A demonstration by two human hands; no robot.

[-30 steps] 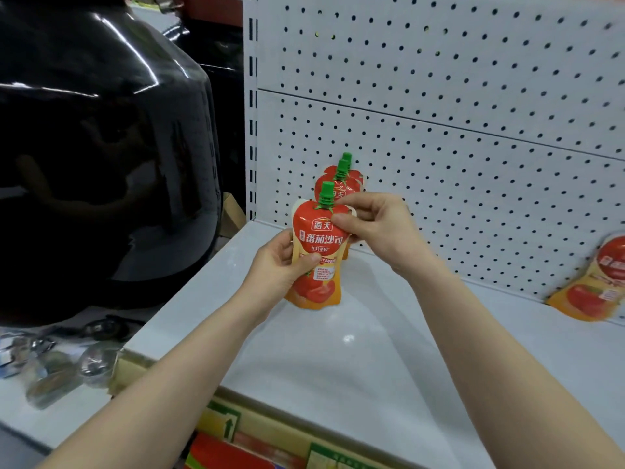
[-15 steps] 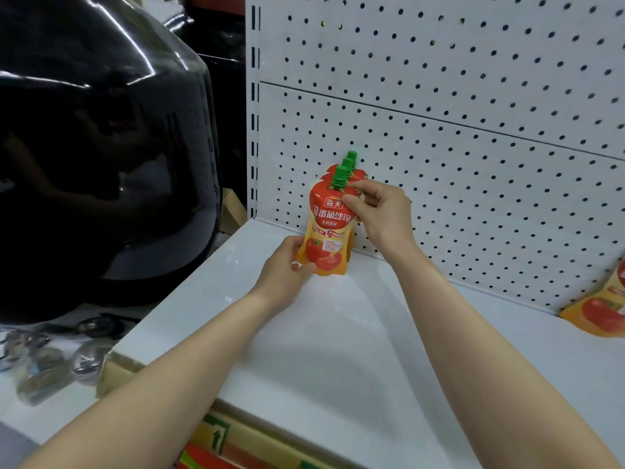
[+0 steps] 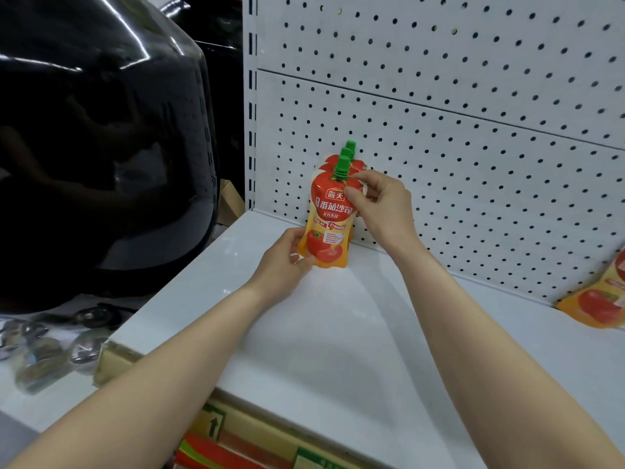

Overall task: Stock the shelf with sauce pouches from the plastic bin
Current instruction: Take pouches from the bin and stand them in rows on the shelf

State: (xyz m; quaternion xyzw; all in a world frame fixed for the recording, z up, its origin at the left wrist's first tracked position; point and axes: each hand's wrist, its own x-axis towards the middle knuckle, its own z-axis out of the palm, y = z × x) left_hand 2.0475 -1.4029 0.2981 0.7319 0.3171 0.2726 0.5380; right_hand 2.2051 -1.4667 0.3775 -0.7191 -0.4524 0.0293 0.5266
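A red and orange sauce pouch (image 3: 329,216) with a green cap stands upright on the white shelf (image 3: 338,333), close against the pegboard back. My left hand (image 3: 287,262) pinches its bottom left corner. My right hand (image 3: 382,204) grips its upper right edge just below the cap. Two more pouches (image 3: 351,157) stand directly behind it, mostly hidden, with only their tops and green caps showing. Another pouch (image 3: 602,299) leans against the pegboard at the far right edge. The plastic bin is out of view.
A big glossy black object (image 3: 101,147) rises just left of the shelf. The white pegboard (image 3: 439,130) closes the back. Clear-wrapped items (image 3: 40,353) lie on a lower surface at the left. Cardboard boxes (image 3: 236,434) sit below the shelf's front edge.
Both hands carried the pouch away from me to the back of the shelf and set it upright in front of the two standing pouches.
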